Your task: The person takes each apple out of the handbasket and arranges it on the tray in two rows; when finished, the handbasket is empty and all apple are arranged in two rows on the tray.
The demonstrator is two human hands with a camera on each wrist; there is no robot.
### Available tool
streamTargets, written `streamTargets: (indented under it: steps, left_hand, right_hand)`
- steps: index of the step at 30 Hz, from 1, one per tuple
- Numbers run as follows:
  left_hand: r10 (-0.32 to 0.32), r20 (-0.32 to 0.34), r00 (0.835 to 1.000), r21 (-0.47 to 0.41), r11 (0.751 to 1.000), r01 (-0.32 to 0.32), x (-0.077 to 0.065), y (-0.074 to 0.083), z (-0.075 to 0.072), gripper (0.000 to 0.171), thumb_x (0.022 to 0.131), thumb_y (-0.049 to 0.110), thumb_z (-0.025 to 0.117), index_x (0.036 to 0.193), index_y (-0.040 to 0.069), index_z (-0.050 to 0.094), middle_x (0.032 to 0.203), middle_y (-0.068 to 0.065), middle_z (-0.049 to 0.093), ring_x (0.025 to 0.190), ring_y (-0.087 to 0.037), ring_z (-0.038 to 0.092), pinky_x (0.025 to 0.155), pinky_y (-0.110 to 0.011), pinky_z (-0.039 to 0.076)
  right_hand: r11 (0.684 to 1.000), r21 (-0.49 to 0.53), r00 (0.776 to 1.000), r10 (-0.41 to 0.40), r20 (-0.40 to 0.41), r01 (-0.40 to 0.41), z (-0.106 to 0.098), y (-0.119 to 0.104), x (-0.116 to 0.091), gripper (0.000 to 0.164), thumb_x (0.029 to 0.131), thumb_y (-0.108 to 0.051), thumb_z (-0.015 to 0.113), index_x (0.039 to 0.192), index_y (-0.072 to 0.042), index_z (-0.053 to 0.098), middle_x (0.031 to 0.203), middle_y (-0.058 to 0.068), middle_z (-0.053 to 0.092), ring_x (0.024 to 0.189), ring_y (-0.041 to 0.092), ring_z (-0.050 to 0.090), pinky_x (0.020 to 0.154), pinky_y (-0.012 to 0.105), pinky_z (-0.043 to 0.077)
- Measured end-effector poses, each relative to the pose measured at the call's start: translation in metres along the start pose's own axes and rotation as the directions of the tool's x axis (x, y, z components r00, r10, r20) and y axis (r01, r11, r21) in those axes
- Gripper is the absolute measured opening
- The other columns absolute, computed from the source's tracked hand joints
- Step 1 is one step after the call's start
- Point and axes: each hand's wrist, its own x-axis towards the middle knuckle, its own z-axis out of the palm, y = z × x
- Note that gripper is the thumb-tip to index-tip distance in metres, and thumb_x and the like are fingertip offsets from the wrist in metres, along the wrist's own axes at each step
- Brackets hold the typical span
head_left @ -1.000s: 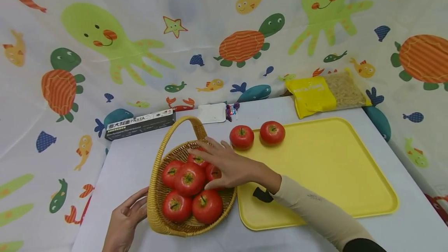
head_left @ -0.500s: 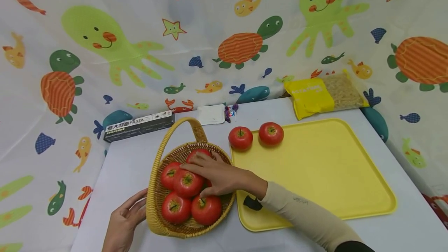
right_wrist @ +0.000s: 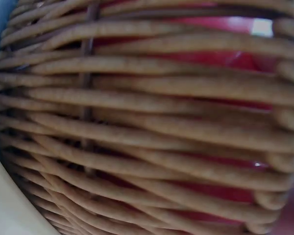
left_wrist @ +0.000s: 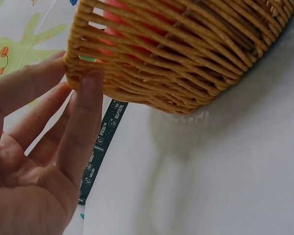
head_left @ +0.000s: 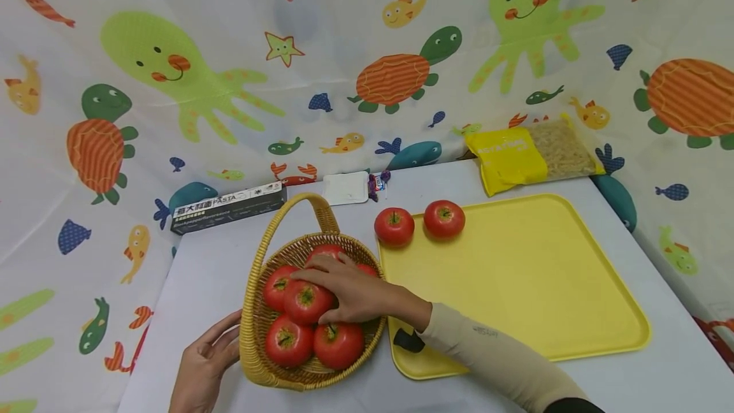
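A wicker basket (head_left: 257,336) with a tall arched handle holds several red apples (head_left: 289,340). My left hand (head_left: 203,359) is at the basket's left side; in the left wrist view its thumb and fingers (left_wrist: 88,98) pinch the woven rim. My right hand (head_left: 355,289) reaches over the right rim into the basket, fingers and thumb curled round the upper middle apple (head_left: 306,301). Part of the apples behind is covered by this hand. The right wrist view is filled by the basket's weave (right_wrist: 152,107), with red showing through the gaps.
Right of the basket lies a yellow tray (head_left: 516,273), two apples (head_left: 444,219) at its back left corner. Along the back are a black pasta box (head_left: 229,208), a white flat item (head_left: 346,188), a small purple wrapper (head_left: 378,185) and a yellow macaroni bag (head_left: 533,155).
The right hand has come down and left onto the apples, its spread fingers now curling round the middle one. The left hand stays at the basket's rim.
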Motion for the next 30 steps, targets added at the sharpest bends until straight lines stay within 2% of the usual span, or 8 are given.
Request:
streamTargets:
  steps: [3,6,11,15,20,24,27,30]
  left_hand:
    - [-0.006,0.0,1.0,0.002,1.0,0.006,0.0,0.0,0.001,0.042,0.091,0.014,0.079,0.13,0.025,0.065,0.113,0.018,0.07,0.109,-0.003,0.067,0.09,-0.029,0.059]
    - [0.0,0.0,1.0,0.003,1.0,0.0,0.0,0.0,0.001,0.044,0.091,0.014,0.079,0.131,0.023,0.064,0.113,0.018,0.07,0.109,-0.003,0.067,0.091,-0.029,0.059]
    - [0.003,0.001,1.0,0.001,1.0,-0.003,0.0,-0.001,-0.001,0.039,0.091,0.013,0.079,0.126,0.028,0.066,0.113,0.018,0.07,0.108,-0.004,0.068,0.09,-0.029,0.059]
    - [-0.008,-0.002,1.0,0.003,1.0,0.008,0.001,-0.002,-0.001,0.04,0.091,0.014,0.079,0.126,0.027,0.066,0.112,0.019,0.07,0.108,-0.003,0.068,0.09,-0.029,0.059]
    - [-0.033,-0.006,0.999,0.025,0.999,0.033,0.001,-0.001,0.0,0.06,0.091,0.018,0.079,0.145,0.013,0.054,0.111,0.019,0.07,0.108,-0.002,0.067,0.091,-0.029,0.058]
    - [-0.047,-0.005,0.999,0.038,0.998,0.047,0.001,-0.001,-0.001,0.067,0.092,0.02,0.079,0.15,0.008,0.048,0.111,0.018,0.071,0.108,-0.003,0.067,0.09,-0.028,0.059]
    - [-0.052,-0.003,0.999,0.043,0.998,0.052,0.001,-0.001,-0.001,0.068,0.093,0.02,0.078,0.151,0.007,0.046,0.11,0.017,0.072,0.107,-0.003,0.068,0.09,-0.028,0.059]
    - [-0.051,-0.008,0.999,0.054,0.997,0.051,0.0,0.0,0.0,0.074,0.092,0.021,0.079,0.153,0.003,0.042,0.111,0.016,0.072,0.107,-0.004,0.068,0.09,-0.028,0.059]
  right_hand:
    - [0.994,0.111,0.999,0.021,-0.043,-0.016,-0.002,-0.002,-0.004,0.079,0.088,-0.025,0.082,0.155,-0.022,0.042,0.146,0.005,0.043,0.136,0.019,0.038,0.115,0.043,0.038]
    - [0.974,0.226,0.994,0.044,-0.1,-0.02,-0.004,-0.004,-0.008,0.078,0.087,-0.021,0.082,0.155,-0.023,0.042,0.145,0.005,0.039,0.13,0.018,0.043,0.102,0.035,0.049]
    - [0.938,0.346,0.981,0.061,-0.186,0.008,-0.007,-0.006,-0.014,0.074,0.085,-0.019,0.082,0.151,-0.023,0.048,0.143,0.003,0.039,0.129,0.016,0.043,0.099,0.032,0.051]
    - [0.92,0.393,0.972,0.088,-0.218,0.004,-0.007,-0.004,-0.019,0.074,0.085,-0.02,0.083,0.15,-0.025,0.05,0.144,0.001,0.04,0.13,0.015,0.042,0.099,0.033,0.051]
    - [0.91,0.414,0.964,0.116,-0.24,-0.007,-0.007,0.001,-0.024,0.074,0.085,-0.023,0.084,0.15,-0.026,0.05,0.149,0.001,0.04,0.131,0.017,0.044,0.1,0.031,0.052]
    - [0.904,0.427,0.954,0.119,-0.275,0.01,-0.013,0.003,-0.033,0.074,0.085,-0.022,0.084,0.15,-0.021,0.048,0.151,-0.001,0.043,0.134,0.017,0.043,0.1,0.033,0.052]
    - [0.889,0.458,0.937,0.153,-0.313,0.007,-0.024,0.006,-0.045,0.075,0.086,-0.02,0.084,0.151,-0.018,0.046,0.149,-0.002,0.046,0.133,0.016,0.047,0.102,0.035,0.053]
    - [0.875,0.484,0.903,0.22,-0.369,-0.015,-0.043,0.011,-0.062,0.077,0.086,-0.015,0.084,0.152,-0.019,0.045,0.15,0.002,0.044,0.13,0.021,0.051,0.1,0.037,0.055]
